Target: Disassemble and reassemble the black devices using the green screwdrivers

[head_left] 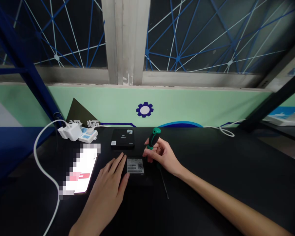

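Resting our left hand [108,186] open and flat, fingertips touching the left edge of the labelled black box [135,166], we steady the box on the table [223,170]. Our right hand [162,155] is clenched around the green-handled screwdriver [153,137], which rises from the top of that fist, just right of the left fingertips. We judge the main risk to be a slipping tip. It is hidden behind the right fingers, so we cannot tell whether it is seated, and a skid could mar the box's top or jab the left fingertips close by. The box could also slide, since only fingertips hold it. The screwdriver stands near upright, its long axis roughly vertical, handle up and leaning slightly right, tip pointing down toward the box.
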